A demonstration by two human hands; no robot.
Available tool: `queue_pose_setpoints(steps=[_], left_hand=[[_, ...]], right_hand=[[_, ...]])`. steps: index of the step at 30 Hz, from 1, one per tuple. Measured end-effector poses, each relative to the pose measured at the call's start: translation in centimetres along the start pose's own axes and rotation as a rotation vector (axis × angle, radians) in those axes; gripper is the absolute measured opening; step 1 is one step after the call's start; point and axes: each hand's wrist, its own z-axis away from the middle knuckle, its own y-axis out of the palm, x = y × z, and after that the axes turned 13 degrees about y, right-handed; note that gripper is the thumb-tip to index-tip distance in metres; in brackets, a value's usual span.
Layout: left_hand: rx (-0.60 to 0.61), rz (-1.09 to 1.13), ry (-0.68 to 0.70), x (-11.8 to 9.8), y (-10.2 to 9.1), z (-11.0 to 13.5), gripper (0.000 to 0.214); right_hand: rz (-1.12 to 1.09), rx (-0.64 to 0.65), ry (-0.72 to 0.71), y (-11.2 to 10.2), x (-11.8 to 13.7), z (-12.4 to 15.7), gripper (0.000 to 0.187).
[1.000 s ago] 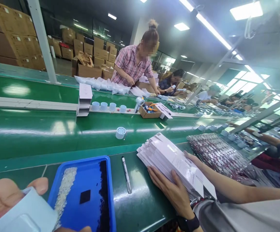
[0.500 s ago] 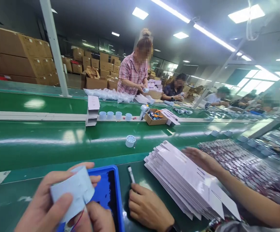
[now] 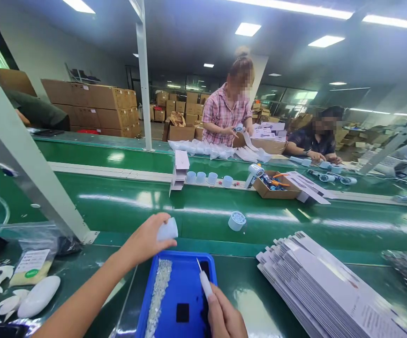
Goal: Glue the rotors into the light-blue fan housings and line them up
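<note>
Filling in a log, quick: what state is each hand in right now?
Left hand: closed around a pale blue plastic part.
Right hand: closed on a thin-tipped tool with a white handle, over the blue tray.

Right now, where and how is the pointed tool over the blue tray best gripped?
Probably by the white handle, from the near side, as the right hand does: the slim metal tip points away, leaving the thicker end nearest.

Pale plastic part [image 3: 169,229] in left hand [image 3: 149,239]
</note>
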Motion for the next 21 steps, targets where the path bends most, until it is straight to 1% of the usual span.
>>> queue_pose_setpoints(steps=[2, 4, 6, 7, 8, 10, 13, 16, 18, 21], left_hand=[[0.058, -0.042, 0.0, 1.6, 1.4, -2.5, 0.038], [0.101, -0.046, -0.012, 3.1, 3.0, -4.5, 0.037], [0.134, -0.031, -0.027, 4.2, 4.0, -5.6, 0.04], [0.14, -0.021, -0.034, 4.7, 4.2, -5.7, 0.04], [0.137, -0.012, -0.044, 5.2, 4.2, -5.7, 0.039], [0.109, 0.001, -0.073, 6.1, 3.5, -5.1, 0.037], [0.054, 0.017, -0.131, 7.4, 1.8, -3.5, 0.038], [0.028, 0.049, -0.168, 8.4, 0.7, -1.8, 0.039], [0.029, 0.079, -0.179, 8.6, 0.6, -1.1, 0.039], [0.031, 0.115, -0.189, 8.4, 0.9, -0.8, 0.038]], right_hand=[[0.077, 0.052, -0.109, -0.3, 2.0, -0.7, 0.05], [0.135, 0.14, -0.182, -0.2, 4.0, -1.8, 0.035], [0.085, 0.196, -0.227, 0.4, 5.2, -2.9, 0.022], [0.031, 0.209, -0.243, 0.8, 5.3, -3.5, 0.021], [-0.019, 0.227, -0.251, 1.2, 5.1, -4.0, 0.022], [-0.084, 0.259, -0.252, 2.0, 4.2, -4.8, 0.026], [-0.09, 0.311, -0.23, 2.8, 2.5, -5.4, 0.029], [-0.091, 0.349, -0.206, 3.0, 1.8, -5.5, 0.029], [-0.096, 0.365, -0.195, 3.0, 2.0, -5.4, 0.029], [-0.095, 0.377, -0.188, 2.9, 2.3, -5.3, 0.028]])
